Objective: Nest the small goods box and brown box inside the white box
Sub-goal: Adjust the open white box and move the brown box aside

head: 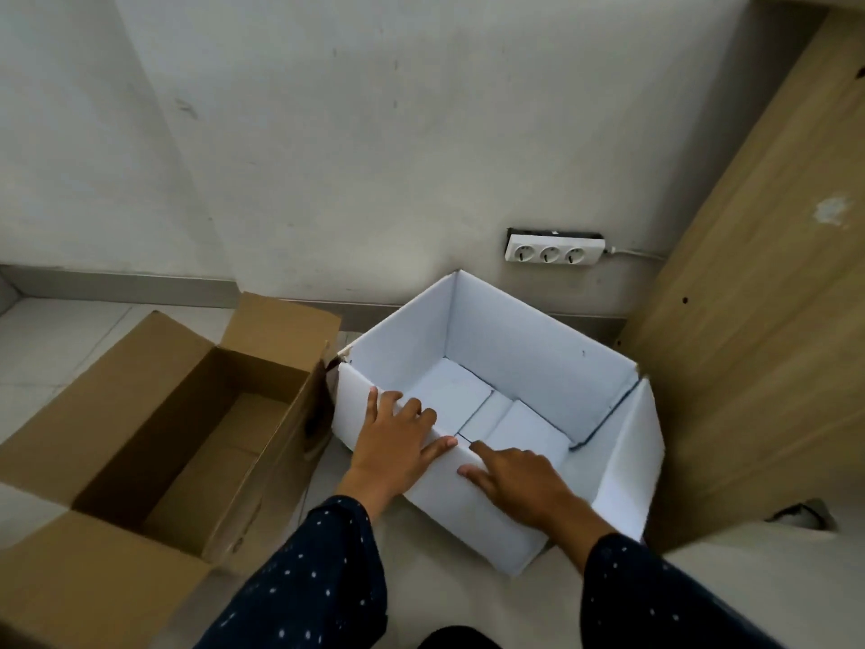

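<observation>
Spread flat, left hand (398, 442) and right hand (515, 475) press the near flap of the open white cardboard box (538, 348) — nothing nested yet, and the open brown cardboard box (178, 405) waits beside it.

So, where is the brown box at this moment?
In the head view the brown box stands open on the floor at the left, right beside the white box, near the wall.

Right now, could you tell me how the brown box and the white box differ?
The brown box is plain kraft cardboard, long and narrow; the white box is white and squarer. Both hands, left hand and right hand, rest on the white box's near wall, while the brown box is untouched. Both sit open and empty on the floor.
</observation>
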### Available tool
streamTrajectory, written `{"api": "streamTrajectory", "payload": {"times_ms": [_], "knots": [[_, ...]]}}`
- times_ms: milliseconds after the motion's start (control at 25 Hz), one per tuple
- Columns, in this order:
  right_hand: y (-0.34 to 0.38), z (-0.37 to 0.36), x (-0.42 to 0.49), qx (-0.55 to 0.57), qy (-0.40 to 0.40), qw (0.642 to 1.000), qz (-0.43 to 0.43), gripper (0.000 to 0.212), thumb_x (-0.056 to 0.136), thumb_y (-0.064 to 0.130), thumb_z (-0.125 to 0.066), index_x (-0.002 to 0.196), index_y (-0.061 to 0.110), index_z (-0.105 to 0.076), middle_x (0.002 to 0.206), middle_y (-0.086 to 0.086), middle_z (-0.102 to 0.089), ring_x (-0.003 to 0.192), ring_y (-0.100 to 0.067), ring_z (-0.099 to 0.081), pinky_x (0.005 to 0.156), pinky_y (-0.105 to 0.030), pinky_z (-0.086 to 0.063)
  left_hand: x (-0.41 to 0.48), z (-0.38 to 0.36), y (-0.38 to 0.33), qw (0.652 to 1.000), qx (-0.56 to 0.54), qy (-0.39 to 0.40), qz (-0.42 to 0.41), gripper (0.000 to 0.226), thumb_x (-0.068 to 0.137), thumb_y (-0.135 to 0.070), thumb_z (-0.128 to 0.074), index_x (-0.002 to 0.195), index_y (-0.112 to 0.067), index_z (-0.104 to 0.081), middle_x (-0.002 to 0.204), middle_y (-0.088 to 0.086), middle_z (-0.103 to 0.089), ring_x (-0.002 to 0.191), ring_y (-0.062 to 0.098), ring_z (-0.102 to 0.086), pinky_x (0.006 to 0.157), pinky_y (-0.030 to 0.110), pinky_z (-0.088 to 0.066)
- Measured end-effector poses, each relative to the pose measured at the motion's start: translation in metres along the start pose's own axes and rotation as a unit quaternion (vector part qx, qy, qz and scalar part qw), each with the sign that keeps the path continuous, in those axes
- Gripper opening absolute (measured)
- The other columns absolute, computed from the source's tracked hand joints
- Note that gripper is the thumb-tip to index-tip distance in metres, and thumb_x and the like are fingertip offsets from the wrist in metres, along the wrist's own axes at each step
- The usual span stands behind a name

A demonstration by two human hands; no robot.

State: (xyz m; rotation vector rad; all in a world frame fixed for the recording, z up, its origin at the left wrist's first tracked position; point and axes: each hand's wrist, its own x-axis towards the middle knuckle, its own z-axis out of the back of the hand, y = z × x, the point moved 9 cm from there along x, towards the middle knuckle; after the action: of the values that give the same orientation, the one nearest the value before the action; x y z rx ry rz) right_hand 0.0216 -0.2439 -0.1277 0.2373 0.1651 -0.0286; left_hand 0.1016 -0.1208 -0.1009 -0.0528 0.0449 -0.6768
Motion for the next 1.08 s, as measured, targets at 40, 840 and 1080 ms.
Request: {"api": "streamTrajectory", "payload": {"times_ms": [40, 840, 1080], "knots": [[-0.015, 0.004, 0.003, -0.010, 0.017, 1.000, 0.006, 0.057, 0.089, 0.069, -0.022, 0.123, 0.029, -0.044, 0.106, -0.008, -0.069, 0.095, -0.031, -0.063, 0.072, -0.038, -0.045, 0.005, -0.002, -0.008, 1.000, -0.005, -0.005, -0.012, 0.054, 0.091, -0.064, -0.026, 0.118, -0.028, -0.055, 0.125, -0.001, -0.059, 0.127, 0.031, -0.041, 0.118, 0.056, -0.013], [-0.067, 0.040, 0.000, -0.045, -0.077, 0.994, -0.069, 0.049, 0.089, 0.067, -0.017, 0.105, 0.038, -0.053, 0.107, 0.014, -0.060, 0.105, -0.012, -0.051, 0.093, -0.042, -0.025, -0.003, 0.001, 0.003, 0.990, -0.096, 0.098, 0.009, 0.047, 0.093, -0.057, -0.038, 0.126, -0.026, -0.048, 0.130, 0.002, -0.053, 0.121, 0.026, -0.043, 0.105, 0.043, -0.033], [0.112, 0.091, 0.065, -0.007, -0.161, 0.980, 0.116, 0.040, 0.093, 0.054, -0.037, 0.116, 0.030, -0.058, 0.119, 0.007, -0.060, 0.111, -0.018, -0.051, 0.092, -0.037, -0.031, -0.050, 0.111, 0.153, 0.994, -0.061, -0.031, 0.087, 0.038, 0.094, -0.045, -0.043, 0.126, -0.026, -0.049, 0.133, 0.003, -0.052, 0.119, 0.026, -0.046, 0.098, 0.045, -0.043]]}}
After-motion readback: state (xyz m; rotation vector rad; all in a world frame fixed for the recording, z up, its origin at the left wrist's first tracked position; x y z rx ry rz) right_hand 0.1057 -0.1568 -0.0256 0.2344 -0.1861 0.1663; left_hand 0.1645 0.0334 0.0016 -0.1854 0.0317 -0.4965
